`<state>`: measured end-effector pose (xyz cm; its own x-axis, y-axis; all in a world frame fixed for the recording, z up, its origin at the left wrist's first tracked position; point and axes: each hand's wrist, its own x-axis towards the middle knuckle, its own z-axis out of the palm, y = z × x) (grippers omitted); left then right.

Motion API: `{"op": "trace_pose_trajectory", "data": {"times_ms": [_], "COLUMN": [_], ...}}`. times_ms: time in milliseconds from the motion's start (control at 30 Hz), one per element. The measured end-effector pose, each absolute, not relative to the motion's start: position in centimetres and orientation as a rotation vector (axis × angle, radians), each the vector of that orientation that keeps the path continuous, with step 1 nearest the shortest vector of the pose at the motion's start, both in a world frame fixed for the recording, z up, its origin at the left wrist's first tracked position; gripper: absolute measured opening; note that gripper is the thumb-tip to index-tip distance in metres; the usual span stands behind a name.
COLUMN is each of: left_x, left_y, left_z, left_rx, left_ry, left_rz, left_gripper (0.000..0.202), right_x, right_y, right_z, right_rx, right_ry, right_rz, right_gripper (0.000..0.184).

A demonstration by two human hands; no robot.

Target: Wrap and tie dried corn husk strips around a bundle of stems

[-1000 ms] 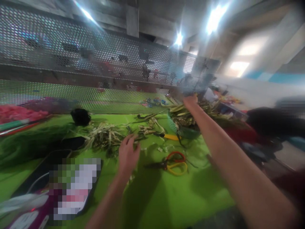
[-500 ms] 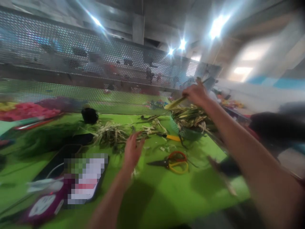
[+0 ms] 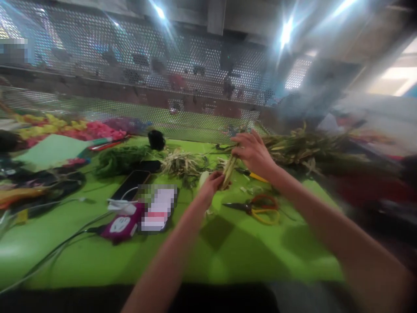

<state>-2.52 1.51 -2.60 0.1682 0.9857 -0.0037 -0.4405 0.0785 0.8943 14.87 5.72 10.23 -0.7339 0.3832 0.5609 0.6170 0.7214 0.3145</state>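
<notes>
In front of me, a pale yellow-green dried plant stalk (image 3: 230,170) is stretched between both hands, slanting up to the right. My left hand (image 3: 213,186) pinches its lower end, closed. Higher up, my right hand (image 3: 253,150) has its fingers closed around the upper part. Just below and right of the hands, scissors (image 3: 252,208) with orange and yellow handles lie on the green table (image 3: 241,261). A yellow-handled tool (image 3: 259,177) rests partly behind my right forearm. Small pale scraps (image 3: 250,190) are scattered near it.
Behind my right hand is a large heap of dried stalks (image 3: 296,145). Dry strips (image 3: 182,163) and green netting-like material (image 3: 120,161) lie left. Phones (image 3: 159,208), a purple box (image 3: 125,224) and cables (image 3: 65,241) occupy the left side. A perforated screen (image 3: 130,87) stands behind.
My right hand has brought the stalk down and left from over the heap. My left hand, open before, has closed on its lower end. The view has turned left.
</notes>
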Motion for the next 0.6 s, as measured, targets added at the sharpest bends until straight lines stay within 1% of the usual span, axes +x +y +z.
{"op": "trace_pose_trajectory", "data": {"times_ms": [67, 133, 200, 233, 267, 300, 367, 467, 600], "left_x": [-2.5, -2.5, -2.4, -2.3, -2.2, -2.1, -1.8, -1.6, -2.1], "left_y": [1.8, 2.1, 2.3, 2.4, 2.5, 2.5, 2.4, 1.9, 1.5], "left_z": [-2.6, -2.6, -2.9, -3.1, -3.3, -3.6, -3.9, -3.9, -3.0], "left_rx": [0.836, 0.84, 0.911, 0.959, 1.008, 1.047, 1.062, 0.975, 0.894], "left_ry": [0.818, 0.905, 1.006, 1.048, 1.075, 1.084, 1.052, 0.997, 1.067], "left_rz": [1.338, 1.422, 1.479, 1.498, 1.509, 1.509, 1.477, 1.427, 1.512], "left_gripper": [0.029, 0.021, 0.014, 0.012, 0.012, 0.013, 0.017, 0.019, 0.019], "right_x": [14.6, 14.3, 13.8, 13.5, 13.2, 12.9, 12.8, 13.5, 15.7], "right_y": [6.4, 6.7, 6.5, 6.3, 6.0, 5.7, 5.3, 5.0, 4.6], "right_z": [8.5, 6.5, 4.3, 3.2, 2.3, 1.6, 0.7, 0.2, 0.0], "right_rx": [-0.877, -1.047, -1.201, -1.251, -1.27, -1.254, -1.215, -1.226, -1.297], "right_ry": [-2.321, -2.073, -1.869, -1.836, -1.826, -1.811, -1.746, -1.608, -1.48], "right_rz": [-0.515, -0.273, 0.127, 0.412, 0.694, 0.867, 0.985, 0.962, 0.995], "right_gripper": [0.022, 0.03, 0.032, 0.033, 0.035, 0.038, 0.041, 0.041, 0.036]}}
